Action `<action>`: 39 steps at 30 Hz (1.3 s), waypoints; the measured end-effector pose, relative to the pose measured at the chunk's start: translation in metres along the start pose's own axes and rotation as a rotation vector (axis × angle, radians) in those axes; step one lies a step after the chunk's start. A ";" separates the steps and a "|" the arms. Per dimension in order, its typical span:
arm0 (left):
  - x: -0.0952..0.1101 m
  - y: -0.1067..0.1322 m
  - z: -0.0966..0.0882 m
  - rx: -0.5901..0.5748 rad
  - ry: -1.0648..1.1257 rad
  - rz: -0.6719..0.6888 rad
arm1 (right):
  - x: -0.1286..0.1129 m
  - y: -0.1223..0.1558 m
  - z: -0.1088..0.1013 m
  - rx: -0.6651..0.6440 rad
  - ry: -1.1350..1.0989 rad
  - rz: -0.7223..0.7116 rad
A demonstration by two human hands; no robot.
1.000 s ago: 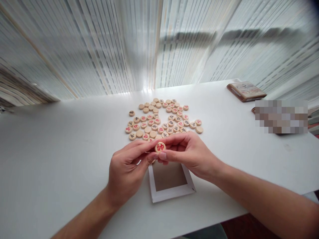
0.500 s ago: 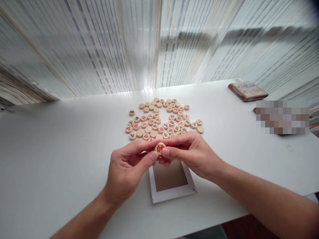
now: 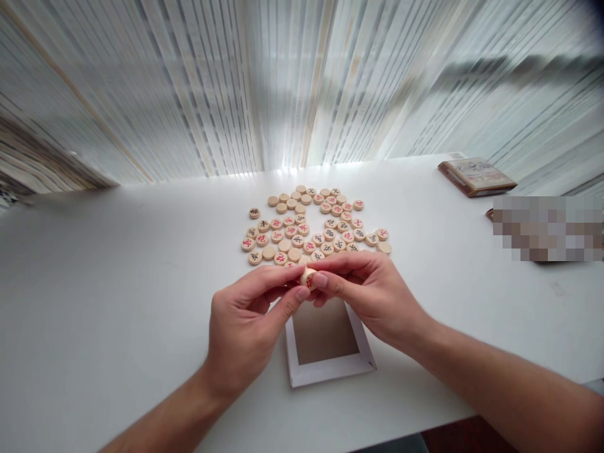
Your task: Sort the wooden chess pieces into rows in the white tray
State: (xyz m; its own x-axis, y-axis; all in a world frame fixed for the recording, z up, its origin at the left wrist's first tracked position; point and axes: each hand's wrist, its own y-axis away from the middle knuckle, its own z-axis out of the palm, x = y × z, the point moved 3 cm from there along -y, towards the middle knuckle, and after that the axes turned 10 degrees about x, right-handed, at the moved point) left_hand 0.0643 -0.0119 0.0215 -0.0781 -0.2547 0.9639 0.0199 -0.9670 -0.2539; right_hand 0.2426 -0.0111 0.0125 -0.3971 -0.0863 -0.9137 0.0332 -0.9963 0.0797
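Between the fingertips of both hands is a round Chinese chess piece point(image 3: 309, 277) with a red character, tilted so its pale side shows. My left hand point(image 3: 255, 314) pinches it from the left with thumb and forefinger. From the right, the thumb and fingers of my right hand point(image 3: 372, 292) grip it, the thumb covering part of its face. Just below lies a white-rimmed shallow box point(image 3: 330, 374) with a brown inside, its far end hidden by the hands. Beyond the hands spread several loose chess pieces point(image 3: 297, 240), marked red or black or showing blank faces.
A white table point(image 3: 155, 283) carries everything. At its right rear lies a flat brown box point(image 3: 479, 176) with a picture on top, and nearer is another item, mostly blurred out point(image 3: 542, 229). Striped curtains point(image 3: 264, 82) hang along the back edge.
The held piece has turned between my fingers, so its red character now shows only in part. The whole view has shifted slightly; the pieces on the table look unmoved.
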 end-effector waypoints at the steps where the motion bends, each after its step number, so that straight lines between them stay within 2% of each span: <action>1: 0.000 0.000 -0.001 0.018 -0.002 0.013 | 0.000 0.000 0.000 -0.002 0.000 -0.008; 8: -0.005 -0.004 -0.002 0.064 0.024 -0.010 | 0.000 0.001 0.001 0.010 -0.010 -0.059; 17: -0.009 -0.006 -0.002 0.029 0.069 -0.195 | 0.000 0.002 -0.003 0.051 0.086 -0.037; 24: -0.006 -0.006 0.000 0.006 0.085 -0.193 | 0.002 0.002 0.001 -0.038 0.023 0.039; 30: -0.008 -0.007 0.001 0.026 0.134 -0.253 | 0.002 0.001 -0.001 0.024 0.002 0.051; 39: -0.014 -0.005 0.001 -0.014 0.173 -0.289 | 0.001 0.002 0.000 0.023 -0.004 0.092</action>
State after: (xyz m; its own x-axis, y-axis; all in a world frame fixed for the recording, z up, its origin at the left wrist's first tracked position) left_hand 0.0660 -0.0038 0.0091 -0.2465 0.0350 0.9685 -0.0417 -0.9988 0.0255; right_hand 0.2427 -0.0135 0.0117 -0.3969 -0.1770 -0.9007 0.0482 -0.9839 0.1721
